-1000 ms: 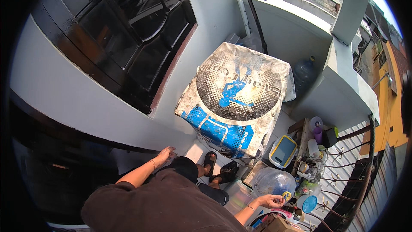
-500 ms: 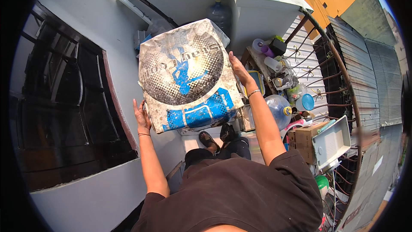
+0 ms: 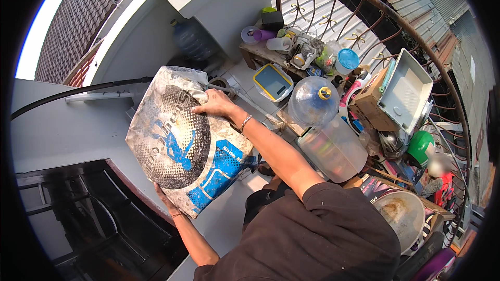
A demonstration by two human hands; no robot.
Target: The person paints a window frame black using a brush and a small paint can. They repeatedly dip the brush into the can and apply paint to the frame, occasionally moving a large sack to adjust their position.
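Note:
Between my hands is a large, boxy white bag (image 3: 177, 140), dirty and scuffed, printed with a dark dotted circle, a blue figure and a blue panel. It is held tilted in front of me, off the floor. My right hand (image 3: 219, 105) grips its upper right edge, with the thumb lying over the printed face. Low on the left side, my left hand (image 3: 165, 198) presses against the bag's edge; some of its fingers are hidden by the bag.
A water jug (image 3: 192, 40) stands in the far corner. To the right are another clear jug (image 3: 312, 101), a clear plastic bin (image 3: 336, 148), a yellow-rimmed tray (image 3: 273, 82) and a cardboard box (image 3: 372, 101). A curved metal railing (image 3: 411, 26) bounds the right; a dark window (image 3: 94, 213) is at left.
My view has turned to the right, so the bag sits farther left and more tilted. My right hand has shifted from flat against the bag's side to gripping its upper edge.

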